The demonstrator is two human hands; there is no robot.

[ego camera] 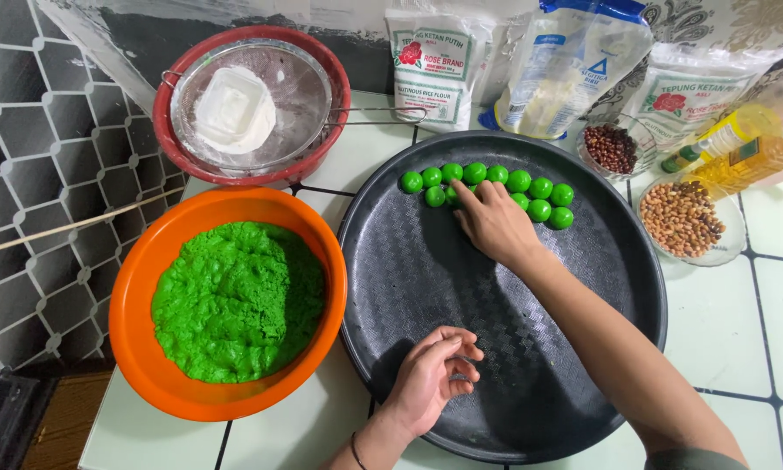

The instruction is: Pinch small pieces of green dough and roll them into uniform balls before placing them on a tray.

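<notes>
At the far side of the round black tray [409,287], green dough balls [531,187] lie in two rows; the right hand [496,222] rests flat, fingertips touching one. Nearer, the left hand [435,374] curls loosely, empty, beside the orange bowl [148,261] of green dough [235,300].

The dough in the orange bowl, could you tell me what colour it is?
Bright green, like the small balls on the tray; the dough shows plainly in the head view.

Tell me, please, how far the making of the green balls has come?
Done: about a dozen green balls lie in two rows on the black tray. In hand: the right hand touches the front row; the left hand rests empty on the tray. Left: the orange bowl holds much green dough.
</notes>
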